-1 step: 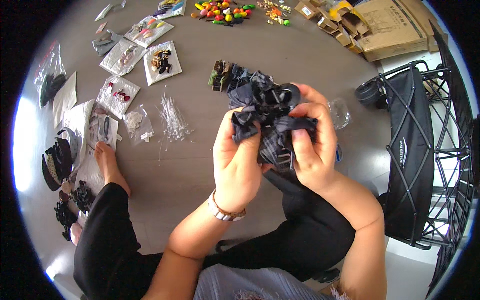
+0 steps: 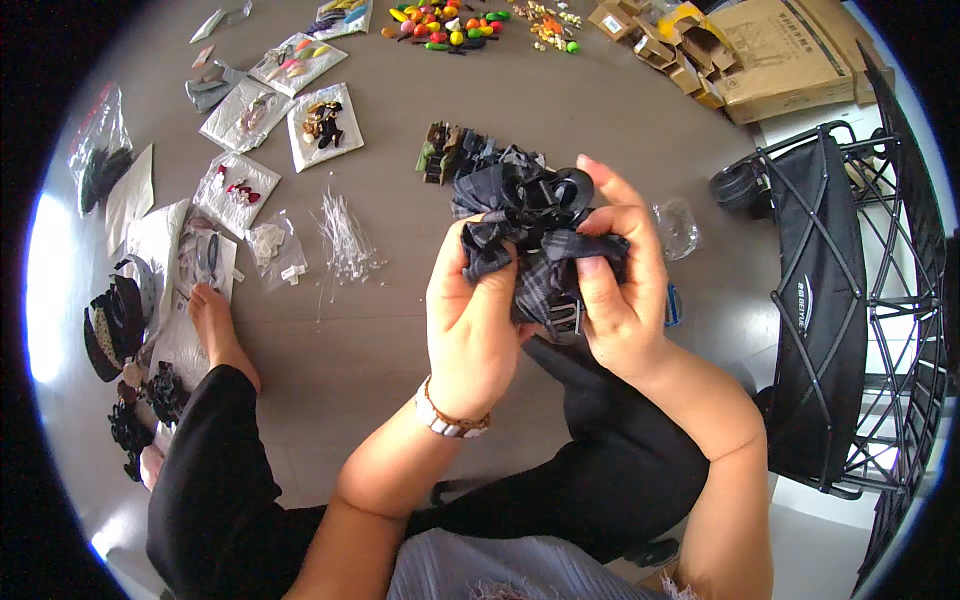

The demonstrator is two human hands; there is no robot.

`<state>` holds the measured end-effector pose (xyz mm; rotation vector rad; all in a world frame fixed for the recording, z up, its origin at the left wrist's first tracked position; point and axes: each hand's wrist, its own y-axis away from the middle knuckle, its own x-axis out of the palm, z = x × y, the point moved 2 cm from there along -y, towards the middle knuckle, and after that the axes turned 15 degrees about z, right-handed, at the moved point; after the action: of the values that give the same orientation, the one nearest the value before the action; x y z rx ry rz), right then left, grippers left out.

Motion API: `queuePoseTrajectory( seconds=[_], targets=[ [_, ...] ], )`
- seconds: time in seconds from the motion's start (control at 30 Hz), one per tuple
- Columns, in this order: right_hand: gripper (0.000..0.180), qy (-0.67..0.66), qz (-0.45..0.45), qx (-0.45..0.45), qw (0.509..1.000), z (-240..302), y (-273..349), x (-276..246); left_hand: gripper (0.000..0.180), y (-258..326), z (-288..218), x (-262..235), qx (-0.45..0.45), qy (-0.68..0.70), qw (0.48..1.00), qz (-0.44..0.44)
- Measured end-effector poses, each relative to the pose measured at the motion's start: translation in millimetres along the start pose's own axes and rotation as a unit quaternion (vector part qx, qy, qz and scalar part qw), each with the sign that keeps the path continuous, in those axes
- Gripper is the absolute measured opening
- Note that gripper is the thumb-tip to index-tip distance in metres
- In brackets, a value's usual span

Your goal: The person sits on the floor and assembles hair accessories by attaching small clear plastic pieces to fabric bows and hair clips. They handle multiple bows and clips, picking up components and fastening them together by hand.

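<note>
Between my two hands, above the floor in front of me, is a bundle of dark grey plaid fabric straps with black plastic buckles [image 2: 545, 270]. My left hand [image 2: 480, 310] is closed on its left side, thumb lying over the cloth. My right hand [image 2: 622, 280] pinches a fold on the right side, while its index finger sticks up by a round black part. Just beyond lie more dark straps [image 2: 490, 152] and a camouflage strap with buckles [image 2: 437, 152]. The bundle partly hides these. Part of my fingers is behind the cloth.
White cable ties [image 2: 345, 240] and packets of hair accessories [image 2: 325, 128] lie to the left, near black headbands [image 2: 120, 315]. Colourful toy fruit [image 2: 450, 25] sits at the far side. Cardboard boxes [image 2: 790, 60] and a black folding wagon [image 2: 820, 310] stand at the right.
My right index finger has lifted slightly off the bundle. The bundle and right hand have shifted a little to the left; my left hand stays nearly in place.
</note>
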<state>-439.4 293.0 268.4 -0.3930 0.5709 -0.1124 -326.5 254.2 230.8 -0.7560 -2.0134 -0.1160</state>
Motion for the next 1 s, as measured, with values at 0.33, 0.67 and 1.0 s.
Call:
queuePoseTrajectory(
  seconds=[0.33, 0.67, 1.0],
  targets=[
    [0.019, 0.058, -0.002, -0.024, 0.998, 11.1, 4.1, -1.8, 0.013, 10.8, 4.9, -3.8, 0.019, 0.138, 0.989, 0.049],
    [0.022, 0.083, 0.020, -0.131, 0.988, 17.2, 6.6, 9.6, 0.038, 13.9, 3.6, -0.4, 0.009, -0.008, 1.000, -0.011],
    [0.029, 0.052, 0.044, -0.080, 0.994, 12.5, 7.1, 14.8, 0.025, 15.9, 7.5, -10.7, 0.079, -0.001, 0.995, -0.056]
  ],
)
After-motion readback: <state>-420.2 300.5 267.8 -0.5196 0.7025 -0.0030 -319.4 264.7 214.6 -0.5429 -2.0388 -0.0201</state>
